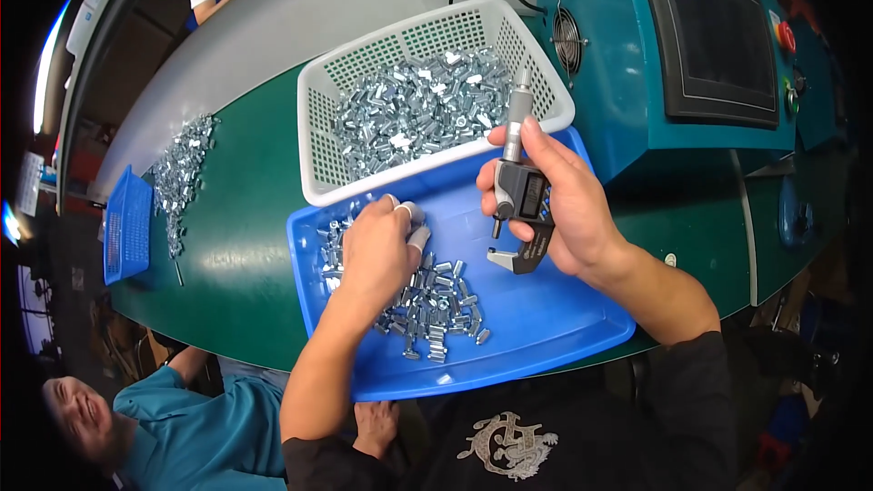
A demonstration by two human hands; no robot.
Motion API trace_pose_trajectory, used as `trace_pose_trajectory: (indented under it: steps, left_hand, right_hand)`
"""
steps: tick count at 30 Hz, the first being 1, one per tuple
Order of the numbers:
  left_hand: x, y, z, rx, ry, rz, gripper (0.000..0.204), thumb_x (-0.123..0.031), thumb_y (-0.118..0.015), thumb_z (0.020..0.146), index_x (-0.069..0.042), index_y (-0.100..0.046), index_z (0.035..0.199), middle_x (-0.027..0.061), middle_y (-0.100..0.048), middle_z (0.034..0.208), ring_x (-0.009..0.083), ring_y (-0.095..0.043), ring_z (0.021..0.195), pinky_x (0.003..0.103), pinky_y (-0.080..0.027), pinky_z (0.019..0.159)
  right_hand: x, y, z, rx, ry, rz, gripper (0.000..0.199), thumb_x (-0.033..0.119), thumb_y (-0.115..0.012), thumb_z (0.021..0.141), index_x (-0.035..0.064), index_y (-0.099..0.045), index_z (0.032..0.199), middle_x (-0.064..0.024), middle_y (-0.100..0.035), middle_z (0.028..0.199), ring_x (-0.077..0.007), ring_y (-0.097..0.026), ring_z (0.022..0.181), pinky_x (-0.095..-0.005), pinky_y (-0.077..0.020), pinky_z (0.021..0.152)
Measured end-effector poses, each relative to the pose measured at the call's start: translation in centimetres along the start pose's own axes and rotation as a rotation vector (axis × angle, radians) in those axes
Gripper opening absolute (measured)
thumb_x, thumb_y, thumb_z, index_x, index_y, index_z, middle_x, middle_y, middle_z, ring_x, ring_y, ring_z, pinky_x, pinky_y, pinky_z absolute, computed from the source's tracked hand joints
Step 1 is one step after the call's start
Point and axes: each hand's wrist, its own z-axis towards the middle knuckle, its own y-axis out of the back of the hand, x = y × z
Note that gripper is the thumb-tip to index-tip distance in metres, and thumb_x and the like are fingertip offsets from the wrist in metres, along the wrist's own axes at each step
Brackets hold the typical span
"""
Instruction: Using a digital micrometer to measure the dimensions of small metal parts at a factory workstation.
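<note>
black shirt (pixel 618 427) nearest; right grip (pixel 575 205) grasps a micrometer (pixel 509 189) (left grip (pixel 375 250), i cannot tell).

A green-topped workbench (pixel 245 245), bordered on its far side by a pale grey surface (pixel 245 50), carries a teal machine cabinet (pixel 618 55) with a dark display panel (pixel 723 27) at right, while a white strip light (pixel 49 68) glows at far left.

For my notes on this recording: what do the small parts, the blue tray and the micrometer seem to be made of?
Small parts: metal, perhaps plated steel, given their bright silvery glints.
Blue tray: likely moulded plastic; smooth, semi-gloss, evenly coloured, with a rounded rim.
Micrometer: metal-looking barrel with a satin sheen; its dark body could be plastic or coated metal.
</note>
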Motion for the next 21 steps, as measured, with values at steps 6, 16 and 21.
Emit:
trace_pose_trajectory:
  steps: [6, 16, 21]
  left_hand:
    - [-2.4, 0.8, -0.3, 0.077, 0.157, -0.582, 0.021, -0.010, -0.073, 0.075, 0.000, -0.060, 0.089, 0.0072, -0.060, 0.079, 0.0172, -0.057, 0.072, 0.031, -0.048, 0.063]
    - [-4.2, 0.7, -1.3, 0.239, 0.327, -1.595, 0.028, -0.002, -0.061, 0.085, 0.001, -0.056, 0.113, 0.0127, -0.063, 0.105, 0.0207, -0.062, 0.096, 0.034, -0.054, 0.082]
    - [-4.4, 0.5, -1.7, 0.229, 0.347, -1.579, 0.025, -0.003, -0.063, 0.084, 0.001, -0.058, 0.109, 0.0122, -0.065, 0.100, 0.0203, -0.064, 0.090, 0.032, -0.055, 0.078]
  right_hand:
    - [-0.5, 0.5, 0.0, -0.014, -0.006, 0.016, 0.042, 0.041, -0.038, 0.097, 0.0038, -0.048, 0.113, -0.0094, -0.061, 0.080, -0.0126, -0.062, 0.065, -0.0200, -0.0402, 0.038]
    - [-0.6, 0.9, -0.3, -0.025, -0.001, 0.062, 0.043, 0.042, -0.037, 0.097, 0.0042, -0.049, 0.114, -0.0098, -0.062, 0.082, -0.0131, -0.062, 0.065, -0.0200, -0.0404, 0.038]
    - [-0.4, 0.6, -0.2, -0.013, 0.007, 0.106, 0.047, 0.044, -0.034, 0.098, 0.0040, -0.047, 0.119, -0.0105, -0.062, 0.082, -0.0135, -0.062, 0.066, -0.0208, -0.0408, 0.039]
